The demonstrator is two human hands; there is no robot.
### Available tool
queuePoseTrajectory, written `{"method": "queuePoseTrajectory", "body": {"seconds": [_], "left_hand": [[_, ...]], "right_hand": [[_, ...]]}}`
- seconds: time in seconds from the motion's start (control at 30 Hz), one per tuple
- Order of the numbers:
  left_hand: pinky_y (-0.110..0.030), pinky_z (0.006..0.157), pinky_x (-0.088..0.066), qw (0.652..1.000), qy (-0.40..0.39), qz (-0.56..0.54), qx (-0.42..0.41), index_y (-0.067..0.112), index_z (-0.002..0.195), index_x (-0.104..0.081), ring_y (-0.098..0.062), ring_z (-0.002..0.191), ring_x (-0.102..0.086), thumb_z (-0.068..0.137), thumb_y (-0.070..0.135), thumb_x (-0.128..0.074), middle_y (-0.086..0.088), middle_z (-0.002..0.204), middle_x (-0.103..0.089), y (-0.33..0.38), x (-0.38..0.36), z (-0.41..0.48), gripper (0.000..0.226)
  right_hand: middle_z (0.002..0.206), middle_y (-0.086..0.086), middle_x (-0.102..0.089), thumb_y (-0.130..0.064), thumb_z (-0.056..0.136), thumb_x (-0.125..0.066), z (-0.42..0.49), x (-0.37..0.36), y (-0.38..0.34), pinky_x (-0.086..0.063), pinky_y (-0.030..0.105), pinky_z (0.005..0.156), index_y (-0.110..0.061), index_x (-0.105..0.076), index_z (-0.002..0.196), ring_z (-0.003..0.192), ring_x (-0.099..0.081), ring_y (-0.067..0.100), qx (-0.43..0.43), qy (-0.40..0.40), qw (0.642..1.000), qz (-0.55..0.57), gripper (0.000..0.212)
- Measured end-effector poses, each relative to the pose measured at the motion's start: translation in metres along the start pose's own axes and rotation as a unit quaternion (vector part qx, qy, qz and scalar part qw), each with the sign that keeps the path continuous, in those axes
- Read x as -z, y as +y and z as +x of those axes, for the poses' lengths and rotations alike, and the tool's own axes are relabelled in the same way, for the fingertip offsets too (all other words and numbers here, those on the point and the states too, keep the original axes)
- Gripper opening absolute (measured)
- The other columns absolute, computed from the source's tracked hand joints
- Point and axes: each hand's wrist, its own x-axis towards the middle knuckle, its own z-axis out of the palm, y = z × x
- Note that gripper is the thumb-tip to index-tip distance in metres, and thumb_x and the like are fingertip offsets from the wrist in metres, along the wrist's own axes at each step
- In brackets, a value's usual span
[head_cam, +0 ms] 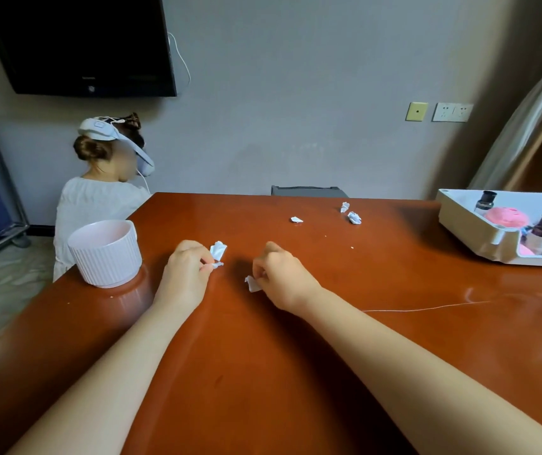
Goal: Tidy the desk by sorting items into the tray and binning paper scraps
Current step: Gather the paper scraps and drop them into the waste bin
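My left grip [186, 272] pinches a crumpled white scrap [218, 251] near the pink ribbed bin [105, 257] on the red-brown worktop [263, 372]. My right grip [281, 275] pinches a second scrap [252, 284] close by. Loose scraps [296, 220] lie farther back. The white tray [460, 221], holding bottles and pink items, sits far right.

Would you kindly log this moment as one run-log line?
left hand: pinches scrap | right hand: pinches second scrap | loose scraps: farther back | white bin: beside left hand
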Motion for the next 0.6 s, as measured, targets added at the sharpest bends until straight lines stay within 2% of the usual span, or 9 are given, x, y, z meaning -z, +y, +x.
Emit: {"method": "queuePoseTrajectory", "body": {"seconds": [0.07,0.17,0.23,0.33,0.4,0.5,0.6], "left_hand": [[-0.02,0.079,-0.046,1.0,-0.016,-0.012,0.011,0.009,0.103,-0.066,-0.022,0.102,-0.061,0.088,0.013,-0.064,-0.008,0.118,-0.061,0.005,-0.003,0.009,0.015],[-0.026,0.079,-0.052,0.998,-0.061,-0.003,0.007,0.007,0.101,-0.066,-0.023,0.1,-0.064,0.09,0.013,-0.061,-0.011,0.114,-0.065,0.016,-0.007,0.028,0.013],[-0.026,0.08,-0.053,0.996,-0.087,0.012,-0.001,0.008,0.101,-0.065,-0.023,0.102,-0.064,0.091,0.01,-0.059,-0.011,0.113,-0.065,0.026,-0.012,0.038,0.011],[-0.029,0.081,-0.055,0.996,-0.081,0.02,-0.01,0.012,0.102,-0.058,-0.024,0.101,-0.063,0.09,0.009,-0.06,-0.011,0.113,-0.062,0.038,-0.025,0.048,0.012],[-0.031,0.083,-0.057,0.997,-0.069,0.014,-0.012,0.015,0.11,-0.053,-0.023,0.1,-0.062,0.089,0.009,-0.062,-0.009,0.115,-0.06,0.043,-0.034,0.054,0.023],[-0.031,0.083,-0.057,0.999,-0.039,0.02,-0.014,0.018,0.126,-0.047,-0.024,0.104,-0.06,0.088,0.007,-0.063,-0.006,0.129,-0.046,0.04,-0.041,0.061,0.042],[-0.03,0.086,-0.054,0.999,-0.021,0.024,0.013,0.016,0.135,-0.045,-0.022,0.109,-0.058,0.088,0.007,-0.063,-0.004,0.138,-0.035,0.03,-0.037,0.064,0.051]], "right_hand": [[0.11,0.011,-0.048,-0.024,0.092,-0.058,0.008,0.006,0.011,-0.051,0.038,0.076,-0.001,-0.062,0.092,0.089,-0.058,0.035,-0.032,-0.005,0.999,-0.018,0.023],[0.108,0.017,-0.055,-0.024,0.094,-0.055,0.025,0.015,0.03,-0.046,0.035,0.072,0.001,-0.061,0.097,0.085,-0.056,0.032,-0.077,-0.013,0.996,-0.047,0.026],[0.107,0.018,-0.058,-0.024,0.094,-0.054,0.036,0.02,0.043,-0.046,0.035,0.072,0.001,-0.062,0.098,0.085,-0.057,0.031,-0.103,-0.012,0.993,-0.055,0.026],[0.108,0.017,-0.062,-0.016,0.094,-0.054,0.051,0.024,0.063,-0.048,0.035,0.077,-0.003,-0.064,0.096,0.097,-0.061,0.035,-0.119,-0.001,0.991,-0.059,0.016],[0.109,0.015,-0.06,-0.01,0.093,-0.053,0.058,0.025,0.074,-0.049,0.035,0.078,-0.006,-0.061,0.092,0.1,-0.06,0.034,-0.111,0.01,0.992,-0.059,0.009],[0.106,0.013,-0.058,-0.009,0.093,-0.051,0.062,0.027,0.085,-0.049,0.038,0.077,-0.004,-0.062,0.095,0.093,-0.059,0.033,-0.102,0.034,0.993,-0.048,0.012],[0.099,0.009,-0.059,-0.002,0.089,-0.052,0.059,0.022,0.095,-0.05,0.032,0.073,-0.008,-0.066,0.09,0.088,-0.061,0.029,-0.077,0.079,0.994,-0.025,0.015]]}}
